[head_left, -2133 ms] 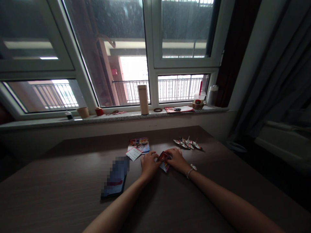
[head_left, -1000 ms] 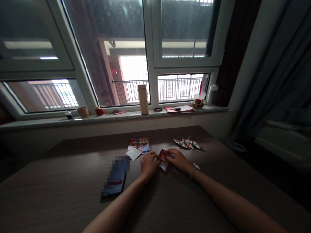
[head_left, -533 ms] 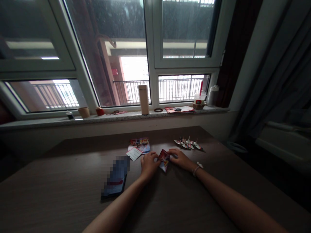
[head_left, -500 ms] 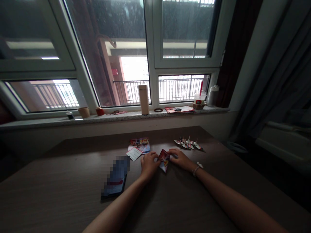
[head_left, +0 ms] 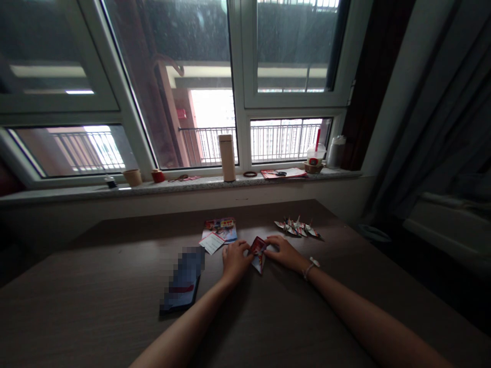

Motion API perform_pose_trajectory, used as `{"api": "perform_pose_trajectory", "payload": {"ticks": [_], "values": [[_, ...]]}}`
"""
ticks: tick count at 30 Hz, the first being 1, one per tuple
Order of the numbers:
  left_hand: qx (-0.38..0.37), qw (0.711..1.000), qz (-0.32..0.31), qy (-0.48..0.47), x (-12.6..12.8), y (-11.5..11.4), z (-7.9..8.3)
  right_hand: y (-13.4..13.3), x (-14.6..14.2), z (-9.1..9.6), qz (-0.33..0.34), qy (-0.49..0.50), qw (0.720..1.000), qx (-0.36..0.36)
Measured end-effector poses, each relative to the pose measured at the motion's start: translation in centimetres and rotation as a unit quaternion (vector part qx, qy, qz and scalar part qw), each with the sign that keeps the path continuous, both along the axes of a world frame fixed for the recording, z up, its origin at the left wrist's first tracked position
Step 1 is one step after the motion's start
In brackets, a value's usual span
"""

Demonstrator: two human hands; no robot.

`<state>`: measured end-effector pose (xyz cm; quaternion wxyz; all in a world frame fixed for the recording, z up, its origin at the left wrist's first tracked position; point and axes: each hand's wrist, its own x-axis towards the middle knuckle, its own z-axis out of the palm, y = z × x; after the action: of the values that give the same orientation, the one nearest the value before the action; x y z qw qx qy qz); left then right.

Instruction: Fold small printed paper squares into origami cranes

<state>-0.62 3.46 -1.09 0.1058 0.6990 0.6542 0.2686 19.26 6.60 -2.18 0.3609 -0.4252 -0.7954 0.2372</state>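
Observation:
A small folded piece of printed paper (head_left: 258, 259), red at the top and pale toward its pointed lower end, lies on the table between my hands. My left hand (head_left: 235, 258) is closed on its left edge with the fingertips. On the other side, my right hand (head_left: 284, 252) pinches the right edge, and a bracelet circles that wrist. Several folded paper pieces with pointed ends (head_left: 298, 227) sit in a cluster beyond my right hand. Past my left hand are a colourful printed sheet (head_left: 229, 231) and a white square paper (head_left: 211, 243) overlapping it.
A phone (head_left: 182, 280), partly pixelated, lies left of my left forearm on the brown table (head_left: 115, 286). Along the windowsill stand a beige flask (head_left: 227, 158), a paper cup (head_left: 132, 177), a drink cup with a red straw (head_left: 315, 153), and scissors (head_left: 281, 173) on papers.
The right side of the folded paper has narrowed toward its lower point, showing more of a fold. My right fingers have shifted slightly left; my left hand stays nearly still.

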Motion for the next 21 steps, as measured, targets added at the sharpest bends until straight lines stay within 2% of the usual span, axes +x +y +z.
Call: {"api": "perform_pose_trajectory", "payload": {"ticks": [12, 21], "values": [[-0.005, 1.000, -0.002, 0.007, 0.01, -0.19, 0.14, -0.22, -0.76, -0.04, -0.007, -0.042, 0.999, 0.009], [-0.028, 0.999, -0.009, 0.030, -0.10, -0.81, 0.61, -0.11, -1.04, -0.51, -0.038, -0.062, 0.997, 0.011]]}}
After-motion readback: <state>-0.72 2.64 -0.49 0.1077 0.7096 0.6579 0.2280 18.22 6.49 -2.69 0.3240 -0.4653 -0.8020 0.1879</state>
